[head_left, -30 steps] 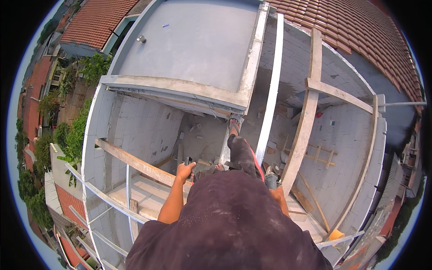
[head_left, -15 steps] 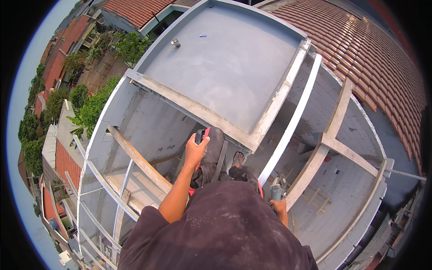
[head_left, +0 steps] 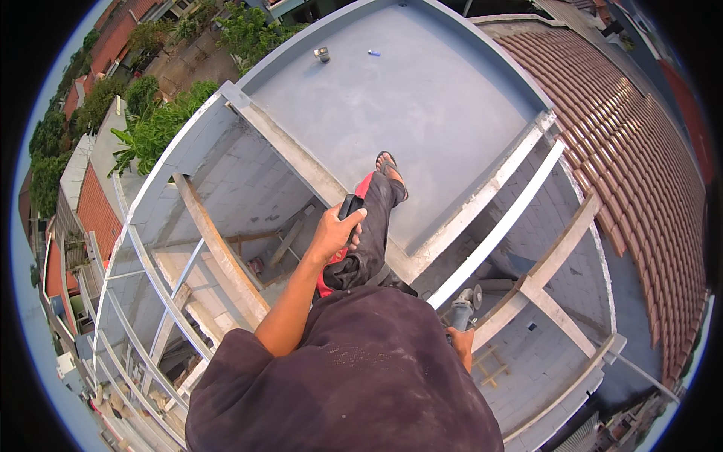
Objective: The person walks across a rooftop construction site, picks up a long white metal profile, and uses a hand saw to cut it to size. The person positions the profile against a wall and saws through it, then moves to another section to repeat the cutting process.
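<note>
My left hand (head_left: 337, 232) is closed around a small black hand-sized object (head_left: 351, 206), held above my leg; its exact kind is hard to make out. Low on the right, my right hand (head_left: 460, 345) grips a grey angle grinder (head_left: 462, 310) by its body. The disc (head_left: 477, 297) points away from me, close to a long white metal beam (head_left: 500, 220). One sandaled foot (head_left: 390, 170) rests on the grey flat slab (head_left: 444, 128), past its raised concrete edge (head_left: 301, 163).
Open drops between block walls (head_left: 226, 173) lie on both sides. A wooden beam (head_left: 218, 245) spans the left gap, and joined beams (head_left: 532, 289) cross the right one. A small metal item (head_left: 322, 54) and a blue one (head_left: 374, 53) lie on the slab. Roof tiles (head_left: 595, 128) slope at right.
One foot has come up onto the slab, and my body has moved forward. Both hands have travelled along, still holding the black object and the angle grinder.
</note>
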The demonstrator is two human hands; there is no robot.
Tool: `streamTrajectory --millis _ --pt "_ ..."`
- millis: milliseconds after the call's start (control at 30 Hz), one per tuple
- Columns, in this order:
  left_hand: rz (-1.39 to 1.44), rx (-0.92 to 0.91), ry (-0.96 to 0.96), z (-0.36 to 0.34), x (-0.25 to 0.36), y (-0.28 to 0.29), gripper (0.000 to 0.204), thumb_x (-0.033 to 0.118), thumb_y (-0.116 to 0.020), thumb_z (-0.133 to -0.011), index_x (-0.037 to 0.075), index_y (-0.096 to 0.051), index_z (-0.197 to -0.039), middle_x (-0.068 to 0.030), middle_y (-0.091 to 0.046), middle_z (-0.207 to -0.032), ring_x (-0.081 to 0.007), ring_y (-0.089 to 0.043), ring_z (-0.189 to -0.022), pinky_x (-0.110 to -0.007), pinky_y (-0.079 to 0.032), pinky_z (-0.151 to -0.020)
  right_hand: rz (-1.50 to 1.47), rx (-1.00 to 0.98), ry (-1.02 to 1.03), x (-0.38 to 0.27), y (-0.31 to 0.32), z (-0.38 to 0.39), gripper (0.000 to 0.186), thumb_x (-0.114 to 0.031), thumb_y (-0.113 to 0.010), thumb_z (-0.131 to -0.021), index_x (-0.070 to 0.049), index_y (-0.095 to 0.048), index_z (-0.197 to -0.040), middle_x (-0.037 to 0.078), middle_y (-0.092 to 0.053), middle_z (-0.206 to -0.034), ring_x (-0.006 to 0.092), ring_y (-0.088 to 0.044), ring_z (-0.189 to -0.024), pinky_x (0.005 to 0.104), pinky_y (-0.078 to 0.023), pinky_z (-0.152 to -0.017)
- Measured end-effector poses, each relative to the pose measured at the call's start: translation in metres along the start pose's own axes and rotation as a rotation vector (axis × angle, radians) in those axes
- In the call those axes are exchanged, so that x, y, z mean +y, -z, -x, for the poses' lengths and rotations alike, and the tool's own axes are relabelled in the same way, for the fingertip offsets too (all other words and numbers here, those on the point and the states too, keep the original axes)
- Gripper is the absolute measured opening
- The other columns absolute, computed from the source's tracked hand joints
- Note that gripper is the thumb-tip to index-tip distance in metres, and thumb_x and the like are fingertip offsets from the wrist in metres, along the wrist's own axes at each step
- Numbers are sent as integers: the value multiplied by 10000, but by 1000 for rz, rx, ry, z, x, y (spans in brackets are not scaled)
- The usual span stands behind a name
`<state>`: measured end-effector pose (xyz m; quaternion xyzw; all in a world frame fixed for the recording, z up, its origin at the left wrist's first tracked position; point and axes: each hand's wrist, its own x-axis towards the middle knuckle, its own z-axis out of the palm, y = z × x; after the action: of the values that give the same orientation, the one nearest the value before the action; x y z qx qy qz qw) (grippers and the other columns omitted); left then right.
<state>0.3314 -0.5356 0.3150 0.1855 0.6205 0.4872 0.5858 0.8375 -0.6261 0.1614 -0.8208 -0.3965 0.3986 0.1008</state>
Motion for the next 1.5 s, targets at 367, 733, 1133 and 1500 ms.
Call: streamTrajectory --millis 367,733,1133,1500 --pt "-629 2 -17 -167 -67 73 790 427 -721 -883 -101 -494 -1425 -166 -693 -766 -229 -676 -589 -360 -544 -593 235 -140 -63 -155 -97 -3 737 -174 -847 -602 116 -501 -1184 258 -644 -1094 349 -676 -963 443 -549 -857" --pt "-389 256 193 -178 -25 186 670 419 -709 -871 -149 -576 -1202 -203 -696 -719 -255 -698 -553 -354 -551 -556 455 -141 195 -264 -141 -114 748 -203 -843 -607 116 -511 -1196 295 -644 -1137 400 -677 -1030 446 -532 -922" --pt "-137 531 301 -265 -57 263 540 429 -724 -886 -65 -575 -1049 -149 -693 -712 -216 -650 -501 -351 -544 -489 725 -296 355 -411 -275 -238 870 -233 -862 -601 125 -465 -1288 323 -644 -1197 419 -668 -1124 447 -534 -971" --pt "432 988 289 -309 -128 308 572 503 -693 -939 -46 -607 -1073 -72 -626 -701 -143 -614 -504 -288 -520 -457 1150 -490 474 -555 -431 -307 916 -242 -868 -597 125 -442 -1320 325 -644 -1216 422 -664 -1150 448 -535 -989"
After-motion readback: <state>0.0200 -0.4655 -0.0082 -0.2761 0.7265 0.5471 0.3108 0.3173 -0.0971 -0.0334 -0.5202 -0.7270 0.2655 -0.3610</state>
